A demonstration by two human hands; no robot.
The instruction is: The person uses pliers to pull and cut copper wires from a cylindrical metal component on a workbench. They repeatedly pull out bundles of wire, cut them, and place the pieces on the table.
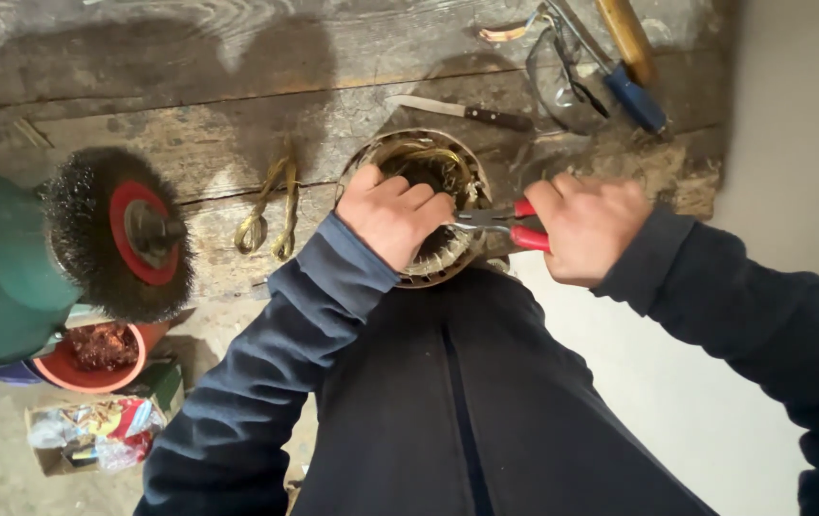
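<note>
Head view: we see the left hand (392, 215) clenched on the rim of the round wire-wound core (429, 205) at the table's (237, 124) near edge, while the right hand (586, 227) grips red-handled pliers (505, 225) biting at the core's right rim. If the pliers slip off the wire, we judge their tips could jab the left knuckles just beside them, or the core could tip off that edge.

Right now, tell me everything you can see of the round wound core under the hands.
The wound core is a squat metal ring, dull grey-brown, standing open end up at the front edge of the worn wooden bench. Yellowish wire loops crowd its inner rim around a dark hollow centre. The left hand rests fisted on its near rim, covering part of it. The red-handled pliers, gripped by the right hand, point their jaws at its right side, beside the left hand's fingers. Its underside is hidden.
</note>
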